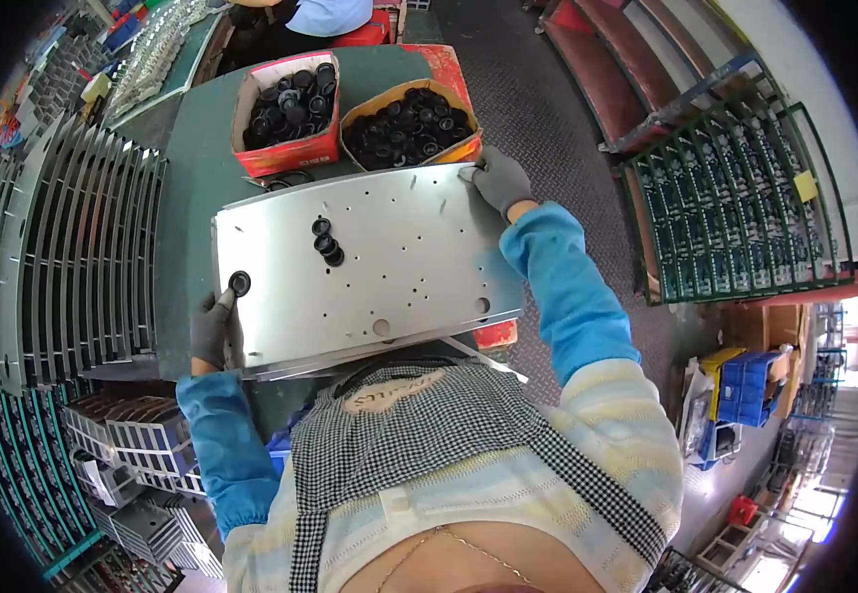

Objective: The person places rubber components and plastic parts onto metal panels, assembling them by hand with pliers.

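Beyond the right hand (500, 181), a red box (287, 111) and orange box (411, 126) hold black caps; both hands, left hand (213, 326) included, grip the metal plate (389, 267).

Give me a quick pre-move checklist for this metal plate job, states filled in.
1. Left hand on the metal plate at its near left corner: ok.
2. Right hand gripping the far right corner: ok.
3. Black plug seated in the left corner hole: ok.
4. Loose black plugs lying on the plate, could roll if tilted: not ok.
5. Two boxes of black parts within reach behind the plate: ok.
6. Large holes near the front edge unfilled: not ok.
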The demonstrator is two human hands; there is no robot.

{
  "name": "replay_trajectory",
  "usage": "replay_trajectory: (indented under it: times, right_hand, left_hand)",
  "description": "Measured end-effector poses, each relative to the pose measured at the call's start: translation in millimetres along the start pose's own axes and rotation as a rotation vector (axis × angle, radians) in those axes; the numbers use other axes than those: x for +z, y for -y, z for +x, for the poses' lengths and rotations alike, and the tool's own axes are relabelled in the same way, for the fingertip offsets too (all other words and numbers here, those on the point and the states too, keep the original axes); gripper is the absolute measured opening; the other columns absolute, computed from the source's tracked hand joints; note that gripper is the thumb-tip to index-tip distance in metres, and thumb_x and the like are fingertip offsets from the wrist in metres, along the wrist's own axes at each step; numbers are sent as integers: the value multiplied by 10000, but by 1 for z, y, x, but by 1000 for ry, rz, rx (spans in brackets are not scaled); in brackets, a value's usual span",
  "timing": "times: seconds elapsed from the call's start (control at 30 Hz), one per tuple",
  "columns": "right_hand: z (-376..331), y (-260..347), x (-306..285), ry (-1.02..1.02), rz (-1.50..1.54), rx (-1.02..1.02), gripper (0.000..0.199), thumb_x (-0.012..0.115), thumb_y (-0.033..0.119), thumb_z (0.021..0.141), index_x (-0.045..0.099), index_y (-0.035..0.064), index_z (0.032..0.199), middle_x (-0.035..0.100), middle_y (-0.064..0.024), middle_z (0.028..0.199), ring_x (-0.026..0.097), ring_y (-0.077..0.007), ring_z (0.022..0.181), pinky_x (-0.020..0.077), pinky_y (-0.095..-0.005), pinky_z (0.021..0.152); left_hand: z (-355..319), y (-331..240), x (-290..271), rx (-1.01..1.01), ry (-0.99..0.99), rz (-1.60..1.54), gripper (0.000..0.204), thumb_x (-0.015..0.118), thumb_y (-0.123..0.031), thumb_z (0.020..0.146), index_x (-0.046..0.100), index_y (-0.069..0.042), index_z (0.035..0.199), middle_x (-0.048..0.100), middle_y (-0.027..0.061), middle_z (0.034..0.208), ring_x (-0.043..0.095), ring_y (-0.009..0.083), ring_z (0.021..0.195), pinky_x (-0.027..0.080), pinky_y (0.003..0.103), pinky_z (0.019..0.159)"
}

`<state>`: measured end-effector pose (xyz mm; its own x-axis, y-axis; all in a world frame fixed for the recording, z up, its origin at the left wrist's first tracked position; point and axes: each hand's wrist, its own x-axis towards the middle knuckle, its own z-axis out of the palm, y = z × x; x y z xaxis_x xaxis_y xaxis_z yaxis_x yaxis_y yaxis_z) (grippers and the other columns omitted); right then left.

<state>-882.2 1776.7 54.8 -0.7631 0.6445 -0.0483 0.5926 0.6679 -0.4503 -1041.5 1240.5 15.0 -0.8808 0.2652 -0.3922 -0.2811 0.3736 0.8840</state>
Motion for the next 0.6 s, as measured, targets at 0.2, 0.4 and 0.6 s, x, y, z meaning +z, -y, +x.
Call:
replay_trajectory:
  times: [0.2,0.4,0.6]
  right_hand:
    - [45,-48,-24,360,218,-311,380,787,353,806,681,77,1043,668,-116,970,635,-253,919,504,-375,835]
    - [59,-45,-17,556,370,-309,366,798,287,799,634,71,1045,634,-91,978,592,-228,982,472,-383,886]
    - [83,-27,-38,757,309,-414,261,709,151,864,684,62,1108,699,-87,1086,631,-209,1080,479,-352,945]
  left_hand:
    - [2,-1,3,60,-25,4,287,711,-274,937,702,-6,1039,657,1,876,569,97,755,465,263,669]
    - [-4,-5,7,25,-79,44,249,663,-263,952,670,-22,1014,613,-23,836,543,77,731,450,242,660]
    - [0,5,2,-25,-103,43,301,706,-292,925,691,-9,1025,639,-8,856,559,87,752,457,253,666]
